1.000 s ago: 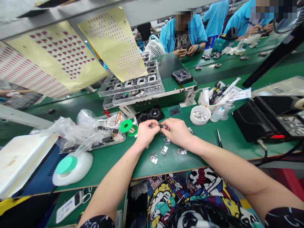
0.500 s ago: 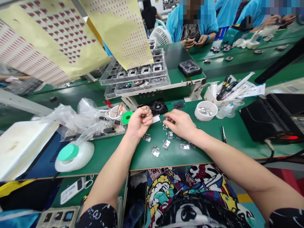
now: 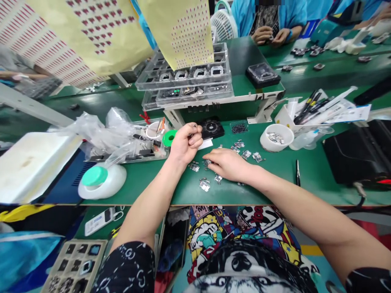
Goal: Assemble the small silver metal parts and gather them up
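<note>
Several small metal parts (image 3: 204, 185) lie loose on the green bench (image 3: 152, 187), most of them around our right hand (image 3: 229, 162), so a careless sweep of its fingers could knock neighbours together or push the nearest one toward the near edge. Squeezing too hard might bend their thin projections, we judge. One part sits at the right fingertips, between thumb and forefinger; we cannot tell whether it is pinched or only touched. Our left hand (image 3: 187, 144), to the left, is curled inward above the bench, and its fingers hide whatever it may hold. The parts look silvery, flat and irregular, with pale rectangular patches and darker edges; finer detail is too small for us to read.
</note>
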Available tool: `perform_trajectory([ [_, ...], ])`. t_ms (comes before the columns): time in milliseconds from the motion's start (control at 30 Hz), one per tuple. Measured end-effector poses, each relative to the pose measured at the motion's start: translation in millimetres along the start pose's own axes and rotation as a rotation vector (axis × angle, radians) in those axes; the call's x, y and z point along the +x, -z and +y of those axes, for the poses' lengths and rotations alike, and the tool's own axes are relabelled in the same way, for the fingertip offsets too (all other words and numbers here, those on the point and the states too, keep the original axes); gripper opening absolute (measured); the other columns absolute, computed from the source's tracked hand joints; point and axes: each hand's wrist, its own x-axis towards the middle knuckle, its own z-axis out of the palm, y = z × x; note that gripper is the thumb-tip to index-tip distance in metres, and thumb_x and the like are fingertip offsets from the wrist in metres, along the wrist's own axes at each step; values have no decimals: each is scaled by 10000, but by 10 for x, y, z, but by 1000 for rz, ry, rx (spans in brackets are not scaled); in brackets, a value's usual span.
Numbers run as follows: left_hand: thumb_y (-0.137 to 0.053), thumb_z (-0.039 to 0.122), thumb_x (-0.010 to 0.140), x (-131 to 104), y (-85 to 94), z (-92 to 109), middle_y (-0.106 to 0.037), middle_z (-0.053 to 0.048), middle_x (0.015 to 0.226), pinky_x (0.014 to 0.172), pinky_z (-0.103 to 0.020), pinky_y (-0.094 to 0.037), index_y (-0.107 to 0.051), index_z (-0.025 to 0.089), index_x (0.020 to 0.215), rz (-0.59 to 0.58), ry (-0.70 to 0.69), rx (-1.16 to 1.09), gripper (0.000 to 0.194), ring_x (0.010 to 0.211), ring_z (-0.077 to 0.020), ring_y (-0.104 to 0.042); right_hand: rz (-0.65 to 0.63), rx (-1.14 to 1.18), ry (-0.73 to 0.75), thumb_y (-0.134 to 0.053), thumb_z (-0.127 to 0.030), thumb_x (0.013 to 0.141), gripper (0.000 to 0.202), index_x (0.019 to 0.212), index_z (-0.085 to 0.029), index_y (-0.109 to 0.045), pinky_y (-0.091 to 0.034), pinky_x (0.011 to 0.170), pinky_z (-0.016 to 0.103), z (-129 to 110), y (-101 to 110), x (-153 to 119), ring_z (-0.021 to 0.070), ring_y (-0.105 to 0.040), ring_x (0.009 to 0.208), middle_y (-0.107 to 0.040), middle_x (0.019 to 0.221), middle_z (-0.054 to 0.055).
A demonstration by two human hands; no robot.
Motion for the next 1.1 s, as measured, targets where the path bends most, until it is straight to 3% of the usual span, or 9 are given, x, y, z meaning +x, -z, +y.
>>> perform_trajectory([
  [167, -635, 109, 673, -37, -34, -34, -534, 37, 768, 419, -152, -199, -524, 173, 768, 3, -42, -2, 160, 464, -6, -248, 9, -159, 89, -695, -168, 988, 228, 1205, -180, -760, -448, 915, 440, -26, 47, -12, 294, -566, 1099, -687, 1205, 119],
  [433, -612, 143, 648, 29, 32, -77, -519, 13, 717, 405, -184, -207, -648, 141, 822, -78, 40, -131, 177, 445, -37, -309, 43, -181, 36, -692, -204, 1014, 183, 1184, -189, -758, -398, 915, 417, 10, 182, -30, 271, -589, 1084, -721, 1160, 96],
  [567, -596, 281, 764, 71, 89, -103, -528, -14, 686, 406, -208, -237, -661, 126, 781, -117, 71, -153, 169, 448, -72, -371, 68, -179, 1, -665, -199, 1030, 165, 1167, -197, -756, -403, 945, 409, -24, 303, -72, 265, -594, 1109, -722, 1185, 80],
  [667, -667, 386, 872, 85, 96, -97, -503, 13, 651, 401, -194, -197, -627, 135, 752, -108, 82, -115, 282, 423, -49, -335, -13, -259, 12, -657, -258, 1049, 144, 1127, -198, -762, -403, 915, 411, -212, 350, -52, 270, -589, 1067, -718, 1141, 88],
  [800, -814, 485, 874, 82, 83, -71, -483, 50, 637, 404, -181, -165, -598, 143, 764, -134, 35, -70, 419, 409, -18, -304, -144, -457, 27, -716, -416, 1022, 249, 1035, -170, -756, -412, 865, 426, -481, 196, 121, 303, -585, 1007, -700, 998, 115],
  [933, -855, 448, 860, 54, 77, -50, -506, 52, 670, 416, -173, -173, -679, 117, 893, -152, -40, -51, 376, 427, -7, -297, -133, -561, -24, -805, -572, 929, 523, 1131, -94, -743, -457, 910, 470, -527, -64, 359, 375, -595, 1117, -705, 1149, 204],
  [1000, -864, 375, 846, 45, 82, -41, -542, 40, 713, 425, -171, -187, -718, 104, 1000, -153, -56, -51, 344, 443, -3, -306, -130, -546, -37, -843, -566, 897, 573, 1179, -78, -741, -471, 943, 480, -495, -154, 432, 389, -596, 1156, -703, 1202, 220],
  [1100, -853, 291, 824, 50, 99, -33, -590, 16, 773, 428, -175, -194, -734, 98, 1072, -147, -74, -63, 337, 456, -4, -327, -144, -460, -47, -859, -456, 904, 430, 1142, -113, -758, -481, 968, 458, -450, -228, 460, 353, -619, 1131, -724, 1173, 181],
])
